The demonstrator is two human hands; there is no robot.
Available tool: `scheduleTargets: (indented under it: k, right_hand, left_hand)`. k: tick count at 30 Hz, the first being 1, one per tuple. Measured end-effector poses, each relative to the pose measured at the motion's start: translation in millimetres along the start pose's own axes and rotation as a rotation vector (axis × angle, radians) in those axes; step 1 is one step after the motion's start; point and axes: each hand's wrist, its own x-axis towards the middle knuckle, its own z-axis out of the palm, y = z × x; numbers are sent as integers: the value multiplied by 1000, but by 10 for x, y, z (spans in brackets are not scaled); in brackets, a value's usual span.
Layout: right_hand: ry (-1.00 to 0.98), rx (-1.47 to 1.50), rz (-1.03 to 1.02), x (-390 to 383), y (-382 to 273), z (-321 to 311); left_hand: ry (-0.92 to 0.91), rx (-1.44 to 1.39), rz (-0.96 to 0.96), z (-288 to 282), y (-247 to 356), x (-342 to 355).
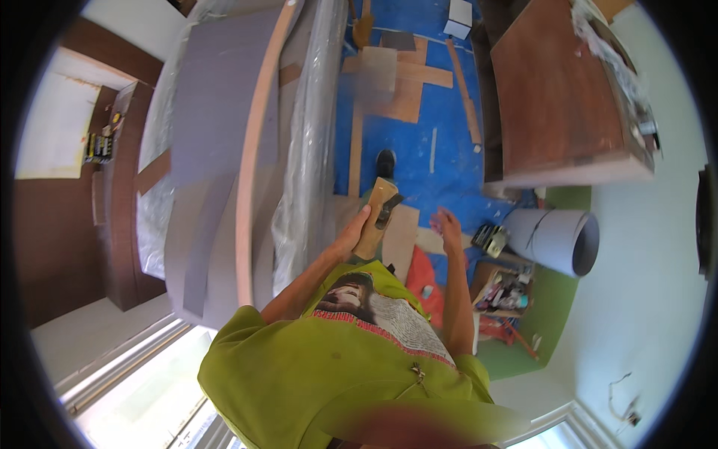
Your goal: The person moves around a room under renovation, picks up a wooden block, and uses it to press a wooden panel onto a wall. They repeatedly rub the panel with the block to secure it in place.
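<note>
In front of my body, my left hand [356, 229] grips a wooden hand plane [374, 219] with a dark iron set in its body. The plane is tilted, its far end pointing away from me. To the right, over the floor, my right hand [447, 227] hangs apart from the plane. Its fingers are loosely bent and somewhat apart, and I see nothing in them. Left of the plane, a long pale wooden strip [258, 142] lies along a covered surface with grey boards [217, 97] and clear plastic sheeting [313, 120].
Blue sheeting [449, 172] covers the floor, with wooden boards [404, 101] and a white box [458, 19] on it. A brown cabinet [557, 97] stands at right. Nearer are a grey roll [550, 236], a box of odds and ends [502, 290] and red cloth or plastic [426, 284].
</note>
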Motion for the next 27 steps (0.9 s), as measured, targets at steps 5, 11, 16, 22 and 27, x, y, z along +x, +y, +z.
scheduleTargets:
  k: [5, 11, 16, 22, 27]
  right_hand:
    - [-35, -126, -12, 2410, -1676, 590]
    - [-50, -169, -16, 4202, -2180, 1120]
    - [-176, -388, 272, 4841, -1824, 1325]
    - [-330, -485, 363, 6025, -1158, 1473]
    - [-320, -917, 242, 7638, -602, 1941]
  left_hand:
    - [184, 36, 353, 87, 1329, 1968]
    - [207, -253, 262, -501, 2672, 2876]
    - [565, -259, 274, -842, 2873, 2779]
    - [897, -266, 2, -930, 2015, 2461]
    - [1204, -526, -18, -397, 956, 2324]
